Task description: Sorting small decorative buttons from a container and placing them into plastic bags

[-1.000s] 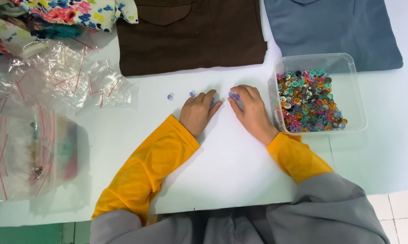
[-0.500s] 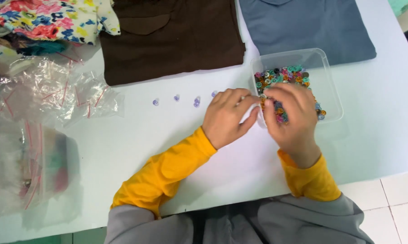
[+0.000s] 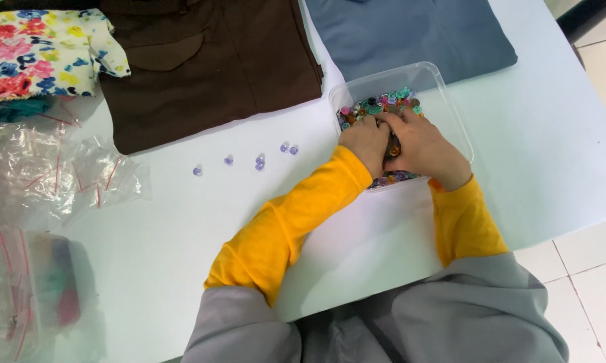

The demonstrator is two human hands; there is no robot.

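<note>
White table (image 3: 182, 269) fills most of the view, tiled floor at right edge. Both hands are down in a clear plastic tub (image 3: 444, 87) of mixed coloured buttons (image 3: 383, 102), which sits right of centre, just below the blue garment. Left hand (image 3: 365, 140) rests at the tub's near-left part, fingers curled into the buttons; can't tell if it grips any. Right hand (image 3: 420, 148) lies just beside it, touching it, fingers bent down onto the pile; grip also unclear, fingertips hidden. Yellow sleeves, grey garment over them.

Row of small pale purple buttons (image 3: 258, 161) lies loose on the table, left of the tub, well apart from the hands. Brown garment (image 3: 215, 67) flat at top centre, blue garment (image 3: 410, 33) at top right, near the tub's far rim. Floral cloth (image 3: 44, 50) at top left. Clear zip bags (image 3: 54, 175) with red strips are heaped at left, one below holding blurred coloured contents.
</note>
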